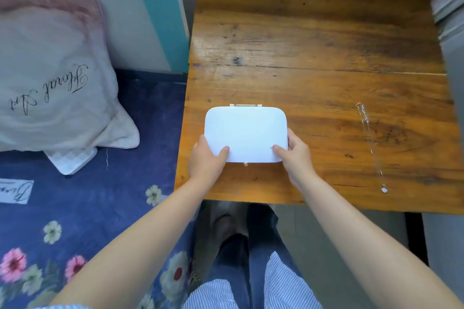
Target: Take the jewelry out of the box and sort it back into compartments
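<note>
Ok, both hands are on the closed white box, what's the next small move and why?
Probably lift the lid. The white box lies shut on the table, left hand and right hand gripping its near corners, thumbs on top, clasp facing the person, hinge on the far side.

White jewelry box, rounded rectangle, lid closed, lying flat between both hands. Left hand grips near-left corner, thumb on lid; right hand grips near-right corner, thumb on lid. Small round clasp on near edge, between thumbs. Metal hinge on far edge, away from hands. Thin silver necklace with small pendant lies stretched out well right of right hand, apart from box.
</note>
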Demonstrator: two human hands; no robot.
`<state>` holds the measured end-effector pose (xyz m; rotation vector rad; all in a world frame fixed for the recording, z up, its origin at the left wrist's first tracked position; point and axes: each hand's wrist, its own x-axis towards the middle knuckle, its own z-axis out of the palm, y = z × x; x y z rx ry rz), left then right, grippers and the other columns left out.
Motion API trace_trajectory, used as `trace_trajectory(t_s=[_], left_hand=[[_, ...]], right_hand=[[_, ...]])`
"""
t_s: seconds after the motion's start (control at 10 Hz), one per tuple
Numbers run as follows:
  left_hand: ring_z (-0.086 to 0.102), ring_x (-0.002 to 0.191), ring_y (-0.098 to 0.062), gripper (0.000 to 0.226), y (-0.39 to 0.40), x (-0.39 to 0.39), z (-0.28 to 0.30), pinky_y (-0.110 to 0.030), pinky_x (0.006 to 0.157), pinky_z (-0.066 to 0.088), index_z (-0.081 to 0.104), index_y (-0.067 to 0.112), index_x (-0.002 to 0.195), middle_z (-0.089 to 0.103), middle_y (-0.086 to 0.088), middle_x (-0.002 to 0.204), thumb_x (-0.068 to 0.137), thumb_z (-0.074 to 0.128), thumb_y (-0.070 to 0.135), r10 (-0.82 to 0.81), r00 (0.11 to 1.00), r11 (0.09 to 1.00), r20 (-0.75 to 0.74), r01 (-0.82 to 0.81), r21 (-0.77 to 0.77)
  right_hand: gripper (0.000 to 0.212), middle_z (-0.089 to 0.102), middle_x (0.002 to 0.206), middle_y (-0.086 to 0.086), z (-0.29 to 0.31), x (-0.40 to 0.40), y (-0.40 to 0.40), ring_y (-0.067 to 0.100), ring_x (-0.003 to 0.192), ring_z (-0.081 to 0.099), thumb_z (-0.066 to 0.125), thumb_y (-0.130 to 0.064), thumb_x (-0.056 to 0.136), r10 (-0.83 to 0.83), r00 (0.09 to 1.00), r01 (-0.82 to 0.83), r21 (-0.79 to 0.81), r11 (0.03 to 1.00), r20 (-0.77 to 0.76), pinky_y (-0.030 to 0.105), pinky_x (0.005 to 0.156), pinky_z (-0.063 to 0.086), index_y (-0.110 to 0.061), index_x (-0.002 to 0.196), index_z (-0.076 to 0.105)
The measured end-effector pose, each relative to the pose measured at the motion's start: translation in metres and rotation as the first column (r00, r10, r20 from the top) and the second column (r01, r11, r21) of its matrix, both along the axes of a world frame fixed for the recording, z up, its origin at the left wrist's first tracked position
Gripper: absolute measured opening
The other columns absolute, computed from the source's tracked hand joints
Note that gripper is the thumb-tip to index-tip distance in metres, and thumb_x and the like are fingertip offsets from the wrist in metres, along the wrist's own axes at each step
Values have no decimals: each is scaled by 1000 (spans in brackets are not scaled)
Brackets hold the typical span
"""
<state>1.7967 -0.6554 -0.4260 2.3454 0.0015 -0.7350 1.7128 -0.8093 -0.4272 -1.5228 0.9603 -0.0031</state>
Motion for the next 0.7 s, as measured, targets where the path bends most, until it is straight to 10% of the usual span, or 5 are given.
trace_trajectory(t_s=[0.4,0.6,0.7], left_hand=[[52,115,-30,64,-126,178,-3,-36,87,47,44,6,125,56,-12,127,78,67,43,-31,983,997,182,17,80],[53,111,-30,61,-148,218,-15,-34,81,46,46,5,123,57,-12,124,79,66,42,-46,989,993,138,30,116],[40,127,-32,68,-155,216,-13,-44,102,38,38,3,130,45,-16,137,79,65,40,-77,963,975,258,19,220]], right_hand=[[37,61,98,9,2,174,-114,20,85,53,47,6,77,-51,991,61,-80,995,122,28,72,41,-14,106,57],[35,62,108,9,-10,207,-139,21,90,54,50,1,82,38,996,-30,-100,994,75,38,83,48,-15,112,54],[39,55,128,13,-6,211,-147,23,105,52,53,-7,85,45,999,-40,-167,985,27,43,97,43,-10,123,46]])
